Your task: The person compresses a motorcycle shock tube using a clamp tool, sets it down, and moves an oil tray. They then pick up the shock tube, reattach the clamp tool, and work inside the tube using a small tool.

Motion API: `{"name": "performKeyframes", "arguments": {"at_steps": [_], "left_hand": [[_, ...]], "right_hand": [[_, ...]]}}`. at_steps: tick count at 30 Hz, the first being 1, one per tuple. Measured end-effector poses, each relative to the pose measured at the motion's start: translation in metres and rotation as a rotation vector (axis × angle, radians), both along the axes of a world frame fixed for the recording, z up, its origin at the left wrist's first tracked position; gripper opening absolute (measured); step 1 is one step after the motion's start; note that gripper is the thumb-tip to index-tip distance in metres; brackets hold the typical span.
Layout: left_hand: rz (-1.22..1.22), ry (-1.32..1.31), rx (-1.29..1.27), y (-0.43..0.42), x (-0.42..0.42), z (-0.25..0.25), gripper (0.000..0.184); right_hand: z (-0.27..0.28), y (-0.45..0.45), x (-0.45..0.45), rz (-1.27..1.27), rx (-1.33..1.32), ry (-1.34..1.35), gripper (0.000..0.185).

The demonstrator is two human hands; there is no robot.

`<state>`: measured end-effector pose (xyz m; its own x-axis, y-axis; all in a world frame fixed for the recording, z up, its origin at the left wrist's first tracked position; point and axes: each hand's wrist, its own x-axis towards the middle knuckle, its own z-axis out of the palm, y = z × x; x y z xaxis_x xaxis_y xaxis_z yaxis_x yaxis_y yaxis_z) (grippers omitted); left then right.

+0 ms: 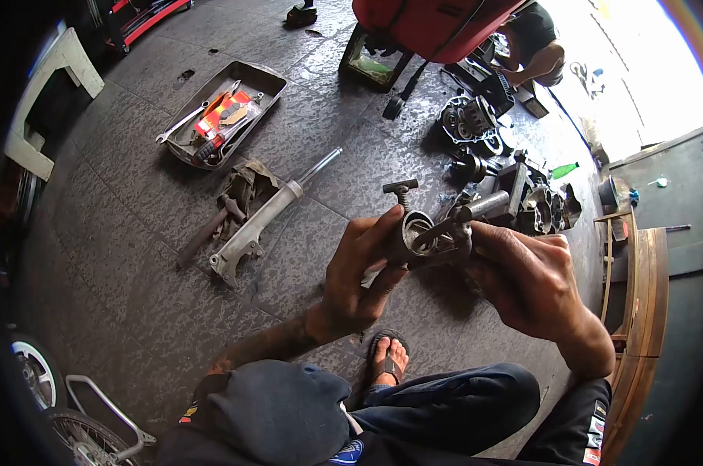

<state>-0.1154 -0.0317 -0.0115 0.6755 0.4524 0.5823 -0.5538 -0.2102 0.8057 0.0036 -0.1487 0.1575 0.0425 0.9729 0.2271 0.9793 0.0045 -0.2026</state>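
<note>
In front of me, my left hand (363,268) is closed around a short metal cylinder (419,233) whose open round end faces up. A T-handled screw (400,190) sticks out above my left fingers, next to the cylinder. My right hand (526,279) grips a dark metal tool with a cylindrical head (483,206); part of it lies across the cylinder's opening. My right fingertips are partly hidden behind it. On the floor to the left lie a motorcycle fork leg (262,225), a hammer (208,233) and a crumpled rag (250,186).
A metal tray (270,81) holds wrenches and a red-orange packet. Engine parts (472,120) are spread at the right, near a crouching person (541,46). A wooden bench (646,295) stands at the right, wheels (37,373) at lower left, a white stand (64,66) at upper left.
</note>
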Motion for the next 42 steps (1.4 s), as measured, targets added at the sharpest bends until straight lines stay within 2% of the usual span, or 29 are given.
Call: {"name": "performKeyframes", "arguments": {"at_steps": [7,8,10,12,14,16,17,19,24,25,29,31,36,38,42], "left_hand": [[0.01,-0.011,-0.04,-0.007,0.002,-0.002,0.053],[0.01,-0.01,-0.039,-0.005,0.001,0.0,0.053],[0.07,0.029,0.137,0.0,-0.002,0.003,0.052],[0.038,0.001,0.064,-0.004,0.001,-0.003,0.051],[0.01,-0.032,-0.003,-0.004,0.003,-0.003,0.05],[0.127,-0.092,0.144,-0.002,0.002,0.002,0.051],[0.123,-0.093,0.14,0.0,0.002,0.003,0.051],[0.049,-0.061,0.151,0.002,0.0,0.003,0.051],[-0.043,-0.155,0.157,0.009,0.003,0.0,0.055],[-0.069,-0.173,0.166,0.011,0.004,-0.001,0.059],[-0.067,-0.046,0.026,0.009,0.003,-0.002,0.056],[-0.062,-0.109,0.048,0.011,0.007,-0.002,0.049],[-0.069,-0.172,0.11,0.014,0.007,0.006,0.051],[-0.222,-0.152,0.005,0.017,0.004,0.006,0.053],[-0.24,-0.056,-0.05,0.015,0.009,-0.002,0.053]], "right_hand": [[0.0,0.0,-0.009,-0.019,-0.027,-0.079,0.032],[0.006,0.003,-0.01,-0.009,-0.061,-0.081,0.028],[0.016,0.009,-0.007,-0.004,-0.099,-0.079,0.023],[0.024,0.015,0.002,0.062,-0.197,-0.025,0.015],[0.037,0.022,0.012,0.101,-0.318,0.069,0.019],[0.047,0.03,0.02,0.131,-0.385,0.135,0.022],[0.049,0.034,0.022,0.145,-0.391,0.154,0.022],[0.059,0.04,0.024,0.154,-0.571,0.11,0.023],[0.045,0.032,0.029,0.208,-0.522,0.13,0.024],[0.036,0.028,0.027,0.192,-0.416,0.164,0.014],[0.022,0.013,0.006,0.048,-0.264,-0.045,0.017],[0.026,0.014,0.004,0.012,-0.251,-0.017,0.015],[0.035,0.015,0.013,0.031,-0.367,0.147,0.014],[0.034,0.013,0.012,0.015,-0.433,0.121,0.015],[0.022,0.009,0.013,0.017,-0.364,0.146,0.017]]}}
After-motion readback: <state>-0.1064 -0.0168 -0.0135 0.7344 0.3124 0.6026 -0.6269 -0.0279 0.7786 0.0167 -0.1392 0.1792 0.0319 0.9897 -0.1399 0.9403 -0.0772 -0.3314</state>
